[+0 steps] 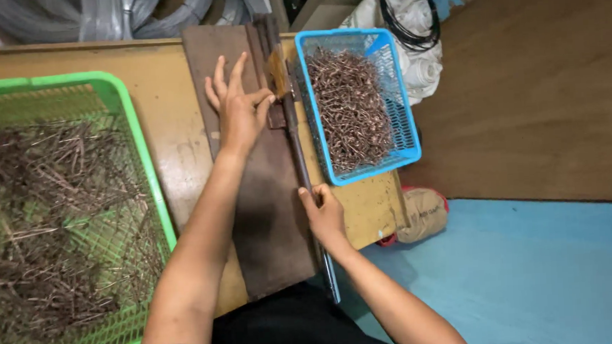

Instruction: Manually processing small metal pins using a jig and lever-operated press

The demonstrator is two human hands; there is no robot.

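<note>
Head view, going left to right: well to the left of the left hand sits a green basket full of thin straight brown wires, and that hand pinches something small, too tiny to tell, against the dark metal plate, most likely to keep it steady by the hinge of the lever bar. The right hand is closed around the low end of that bar, a good place to push it. Just right of both hands, a blue basket of bent wire pieces sits close, with nothing between it and the bar.
</note>
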